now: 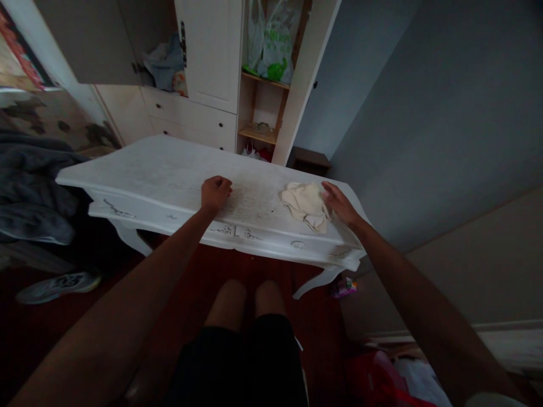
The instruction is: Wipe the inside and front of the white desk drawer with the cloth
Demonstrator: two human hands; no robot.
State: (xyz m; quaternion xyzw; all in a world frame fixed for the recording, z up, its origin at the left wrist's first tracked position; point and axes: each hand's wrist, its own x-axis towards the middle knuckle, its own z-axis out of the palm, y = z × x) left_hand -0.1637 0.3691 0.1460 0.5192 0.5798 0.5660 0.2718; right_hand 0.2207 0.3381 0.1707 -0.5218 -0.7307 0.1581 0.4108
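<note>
My left hand [216, 192] is at the middle of a white table [178, 169], its fingers curled into a loose fist with nothing visible in them. Grey smudges mark the tabletop around it. A crumpled cream cloth [303, 202] lies on the right part of the table. Beside the cloth's right edge is my right hand [339, 202], fingers stretched out and not wrapped round it. Whether the fingertips touch the cloth I cannot tell.
Behind the table stands a white wardrobe [212, 56] with open doors and plastic bags [278, 45] on a shelf. Dark grey fabric [34, 186] is heaped at the left. A shoe [59, 287] and a small purple box [344, 287] are on the red floor. A grey wall borders the right.
</note>
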